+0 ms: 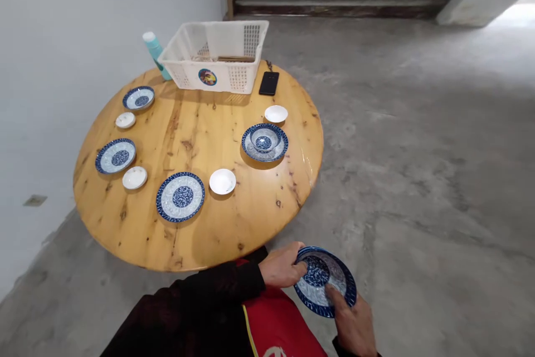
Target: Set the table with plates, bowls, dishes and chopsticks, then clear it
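Observation:
A blue-and-white patterned plate (324,290) is held off the table, beyond its near edge and above the floor. My left hand (282,265) grips its left rim, thumb on the upper face. On the lower right rim my right hand (355,321) is closed, its thumb pressing the inside. The rim looks thick, and I cannot tell whether more than one plate is stacked there. On the table, nearest to my hands, are a patterned plate (183,196), a small white dish (222,181), and a plate (251,152) with a patterned bowl (264,140) on it.
The round wooden table (200,240) also carries patterned plates (116,156) and small white dishes (134,177) along its left side. A white plastic basket (217,76), a turquoise bottle (156,53) and a black phone (268,83) stand or lie at the far side. A wall borders the left.

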The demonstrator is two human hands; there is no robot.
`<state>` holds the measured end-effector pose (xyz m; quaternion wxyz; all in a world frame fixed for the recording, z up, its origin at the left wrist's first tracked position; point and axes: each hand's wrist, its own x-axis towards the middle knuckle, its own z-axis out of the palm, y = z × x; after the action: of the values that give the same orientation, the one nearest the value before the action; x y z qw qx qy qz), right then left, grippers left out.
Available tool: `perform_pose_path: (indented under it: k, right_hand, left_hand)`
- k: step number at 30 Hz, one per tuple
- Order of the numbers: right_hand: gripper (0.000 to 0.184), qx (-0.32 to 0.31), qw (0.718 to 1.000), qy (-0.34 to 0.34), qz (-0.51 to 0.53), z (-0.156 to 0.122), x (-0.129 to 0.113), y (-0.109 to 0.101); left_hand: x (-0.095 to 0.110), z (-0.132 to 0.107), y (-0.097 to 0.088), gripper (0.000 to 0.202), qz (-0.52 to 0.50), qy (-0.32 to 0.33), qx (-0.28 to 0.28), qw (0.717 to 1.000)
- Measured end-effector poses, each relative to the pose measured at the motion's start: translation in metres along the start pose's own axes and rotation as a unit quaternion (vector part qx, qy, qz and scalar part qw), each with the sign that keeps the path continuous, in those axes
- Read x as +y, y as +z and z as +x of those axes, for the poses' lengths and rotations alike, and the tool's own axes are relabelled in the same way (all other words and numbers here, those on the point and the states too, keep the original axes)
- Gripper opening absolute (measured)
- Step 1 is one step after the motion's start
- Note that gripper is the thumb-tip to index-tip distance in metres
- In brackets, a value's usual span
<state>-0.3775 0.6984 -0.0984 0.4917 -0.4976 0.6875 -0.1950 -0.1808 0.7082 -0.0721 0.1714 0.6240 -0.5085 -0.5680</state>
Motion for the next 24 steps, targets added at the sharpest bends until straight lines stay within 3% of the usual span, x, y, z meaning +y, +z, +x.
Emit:
perform_pose_path:
  k: [6,15,20,24]
  right_hand:
    - [0.043,-0.068,0.995,-0.052,-0.045,0.082,-0.058,-0.002]
    - [0.03,-0.137,0.976,-0.161,-0.042,0.163,-0.181,0.035]
    - [0.029,-0.18,0.955,-0.233,-0.041,0.21,-0.232,0.067]
    - [0.031,-0.226,0.937,-0.265,-0.039,0.247,-0.255,0.097]
  left_hand:
    - [0.025,0.041,-0.044,0.037,-0.075,0.017,0.095,0.992]
    - [0.048,0.071,-0.128,0.039,-0.081,0.037,0.27,0.959]
    - [0.059,0.087,-0.174,0.037,-0.013,-0.036,0.346,0.938]
    - [0.063,0.101,-0.206,0.034,0.065,-0.144,0.357,0.921]
